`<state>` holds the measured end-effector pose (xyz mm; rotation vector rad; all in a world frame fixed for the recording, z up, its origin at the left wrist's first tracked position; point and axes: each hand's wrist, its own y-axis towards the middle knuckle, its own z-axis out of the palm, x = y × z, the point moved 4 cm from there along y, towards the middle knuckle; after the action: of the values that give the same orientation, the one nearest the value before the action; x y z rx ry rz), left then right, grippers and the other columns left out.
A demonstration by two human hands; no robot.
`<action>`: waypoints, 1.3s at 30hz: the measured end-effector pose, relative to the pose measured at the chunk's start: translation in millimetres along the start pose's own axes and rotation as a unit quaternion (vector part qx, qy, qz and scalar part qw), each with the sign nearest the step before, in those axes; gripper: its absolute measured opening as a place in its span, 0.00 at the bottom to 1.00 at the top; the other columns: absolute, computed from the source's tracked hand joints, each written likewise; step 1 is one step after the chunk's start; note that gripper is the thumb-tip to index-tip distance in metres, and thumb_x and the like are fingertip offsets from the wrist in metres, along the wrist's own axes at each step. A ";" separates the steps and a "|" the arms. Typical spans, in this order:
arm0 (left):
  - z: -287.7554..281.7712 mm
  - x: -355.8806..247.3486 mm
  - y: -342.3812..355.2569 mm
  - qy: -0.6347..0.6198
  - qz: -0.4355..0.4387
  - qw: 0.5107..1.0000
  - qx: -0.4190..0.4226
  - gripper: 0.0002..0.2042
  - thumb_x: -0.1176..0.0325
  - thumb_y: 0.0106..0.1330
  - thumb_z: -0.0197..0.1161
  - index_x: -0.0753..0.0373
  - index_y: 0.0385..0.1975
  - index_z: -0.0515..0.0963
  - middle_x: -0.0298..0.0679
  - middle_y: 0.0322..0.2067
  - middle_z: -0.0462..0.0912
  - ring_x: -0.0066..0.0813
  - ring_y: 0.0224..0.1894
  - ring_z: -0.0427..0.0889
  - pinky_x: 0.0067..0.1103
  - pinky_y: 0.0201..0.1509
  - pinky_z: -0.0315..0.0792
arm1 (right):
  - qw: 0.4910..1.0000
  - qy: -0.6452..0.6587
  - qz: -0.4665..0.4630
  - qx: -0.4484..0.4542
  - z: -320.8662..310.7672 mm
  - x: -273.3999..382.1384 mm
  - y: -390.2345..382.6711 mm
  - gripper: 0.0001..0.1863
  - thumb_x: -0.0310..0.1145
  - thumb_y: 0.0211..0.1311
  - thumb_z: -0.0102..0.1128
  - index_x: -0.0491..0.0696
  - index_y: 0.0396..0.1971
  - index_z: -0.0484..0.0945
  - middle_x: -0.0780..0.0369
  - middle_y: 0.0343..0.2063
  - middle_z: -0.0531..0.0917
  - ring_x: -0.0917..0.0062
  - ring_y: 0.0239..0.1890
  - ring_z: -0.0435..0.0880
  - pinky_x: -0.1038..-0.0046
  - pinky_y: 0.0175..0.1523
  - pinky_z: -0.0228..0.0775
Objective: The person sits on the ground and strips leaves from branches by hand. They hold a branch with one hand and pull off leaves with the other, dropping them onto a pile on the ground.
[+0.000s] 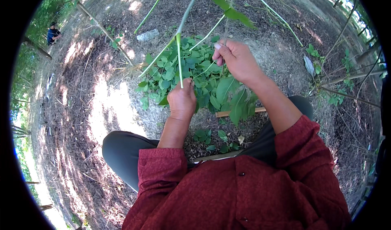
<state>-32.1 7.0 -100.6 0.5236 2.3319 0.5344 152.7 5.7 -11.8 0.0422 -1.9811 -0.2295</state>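
My left hand (182,100) is closed around the lower end of a thin green stalk (179,58) that rises to a thicker green branch (189,9) overhead. My right hand (236,59) pinches another slender stem (225,26) of the same branch, close to its large green leaves (233,12). Below both hands lies a pile of plucked green leaves (183,69) on the ground. I sit with knees apart in dark trousers (122,150) and a dark red shirt (240,193).
Dry mulch and bare dirt (81,107) surround the pile. A grey stone (148,35) lies beyond it. Thin wooden sticks (228,113) lie near my legs. A person in dark blue (53,33) crouches far off at the upper left. Saplings (350,79) stand at the right.
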 end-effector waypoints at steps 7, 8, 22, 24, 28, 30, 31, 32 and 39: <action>9.4 -1.2 -4.9 -0.009 0.010 0.999 0.029 0.04 0.70 0.62 0.56 0.63 0.31 0.74 0.49 0.24 0.77 0.52 0.27 0.78 0.37 0.29 0.71 | 1.000 -0.002 -0.019 0.007 -4.1 -1.7 1.0 0.15 0.33 0.68 0.47 0.42 0.23 0.74 0.66 0.18 0.75 0.85 0.22 0.73 0.80 0.31 0.66; 9.7 -3.4 -5.3 -0.011 0.021 0.999 0.027 0.04 0.70 0.62 0.55 0.62 0.30 0.73 0.50 0.22 0.76 0.52 0.25 0.78 0.38 0.28 0.71 | 1.000 0.001 -0.023 0.007 -3.6 -2.1 1.2 0.15 0.33 0.68 0.47 0.42 0.23 0.74 0.66 0.18 0.75 0.85 0.22 0.73 0.80 0.31 0.66; 75.4 123.5 -37.8 -0.466 -0.536 0.702 -0.048 0.07 0.73 0.61 0.51 0.68 0.28 0.74 0.39 0.25 0.77 0.31 0.24 0.75 0.30 0.29 0.69 | 0.997 0.030 -0.068 -0.010 30.5 25.4 -32.3 0.15 0.35 0.67 0.48 0.42 0.22 0.72 0.64 0.15 0.75 0.79 0.17 0.72 0.74 0.25 0.65; 72.6 126.0 -42.3 -0.470 -0.473 0.742 -0.059 0.10 0.72 0.61 0.49 0.71 0.25 0.75 0.38 0.24 0.76 0.31 0.25 0.75 0.27 0.29 0.69 | 0.998 0.002 0.004 -0.068 -5.0 25.2 -12.2 0.16 0.36 0.67 0.48 0.43 0.22 0.72 0.65 0.15 0.74 0.81 0.17 0.71 0.76 0.25 0.64; 50.9 110.7 -20.0 -0.289 -0.309 0.904 -0.067 0.10 0.71 0.65 0.50 0.70 0.32 0.78 0.45 0.25 0.78 0.32 0.27 0.75 0.27 0.33 0.69 | 0.994 0.047 -0.036 -0.086 -33.3 3.5 2.4 0.17 0.37 0.68 0.48 0.44 0.20 0.72 0.67 0.14 0.73 0.83 0.16 0.68 0.76 0.24 0.61; 45.6 135.3 -19.7 -0.266 -0.424 0.859 -0.107 0.12 0.68 0.66 0.52 0.71 0.34 0.77 0.48 0.29 0.80 0.34 0.28 0.76 0.29 0.35 0.70 | 0.993 0.047 -0.065 -0.087 -32.1 16.8 -0.7 0.17 0.37 0.68 0.48 0.44 0.20 0.72 0.67 0.14 0.72 0.83 0.16 0.68 0.76 0.24 0.61; 40.3 150.8 -16.2 -0.238 -0.429 0.864 -0.116 0.12 0.67 0.67 0.52 0.71 0.36 0.76 0.47 0.30 0.80 0.34 0.28 0.76 0.30 0.36 0.70 | 0.994 0.025 -0.063 -0.087 -30.4 16.3 -1.9 0.18 0.37 0.68 0.48 0.44 0.19 0.72 0.66 0.14 0.72 0.83 0.16 0.68 0.75 0.24 0.61; 39.9 162.3 -14.5 -0.209 -0.433 0.868 -0.126 0.13 0.66 0.67 0.52 0.72 0.37 0.76 0.47 0.30 0.80 0.34 0.29 0.77 0.31 0.36 0.70 | 0.994 0.003 -0.060 -0.087 -28.1 14.1 -3.1 0.18 0.37 0.67 0.48 0.44 0.19 0.72 0.66 0.13 0.71 0.82 0.16 0.68 0.75 0.24 0.61; 11.1 87.5 38.1 -0.376 -0.373 0.848 -0.022 0.31 0.58 0.66 0.56 0.63 0.65 0.55 0.53 0.65 0.53 0.44 0.65 0.59 0.32 0.67 0.53 | 0.994 -0.061 -0.043 -0.079 -31.6 1.9 -0.6 0.18 0.38 0.67 0.48 0.44 0.20 0.72 0.65 0.14 0.72 0.82 0.16 0.69 0.74 0.24 0.63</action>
<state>-76.3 85.0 -135.0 -0.2086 1.5600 -0.0184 180.6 0.4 2.2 0.0102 -2.0783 -0.4540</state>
